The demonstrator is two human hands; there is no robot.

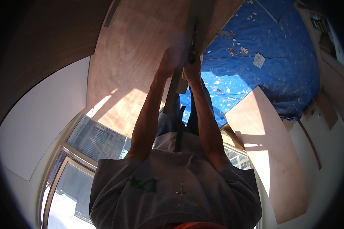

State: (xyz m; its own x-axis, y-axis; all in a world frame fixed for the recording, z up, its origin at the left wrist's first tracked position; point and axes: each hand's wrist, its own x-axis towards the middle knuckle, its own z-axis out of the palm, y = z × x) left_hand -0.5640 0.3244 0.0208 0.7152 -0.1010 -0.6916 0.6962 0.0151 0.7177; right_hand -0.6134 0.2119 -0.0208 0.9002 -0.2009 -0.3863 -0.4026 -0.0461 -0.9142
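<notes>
Both my forearms reach forward over a large plywood sheet (122, 49), and the hands are close together near its right edge. My right hand (193, 70) is closed round the near end of a long dark tool (192, 53); shade hides its exact kind. A small yellow part shows beside that hand. Just left of it, my left hand (170, 63) is at the dark straight strip (174, 91) running lengthwise over the sheet. Shadow and blur hide the left fingers, so I cannot tell whether they grip the strip or press on it.
A blue sheet (256, 84) strewn with scraps covers the floor at the right. A loose plywood piece (283, 164) stands at the lower right. To the left are a white panel (46, 114) and a dark brown panel (46, 42). A window (65, 183) lies at the lower left.
</notes>
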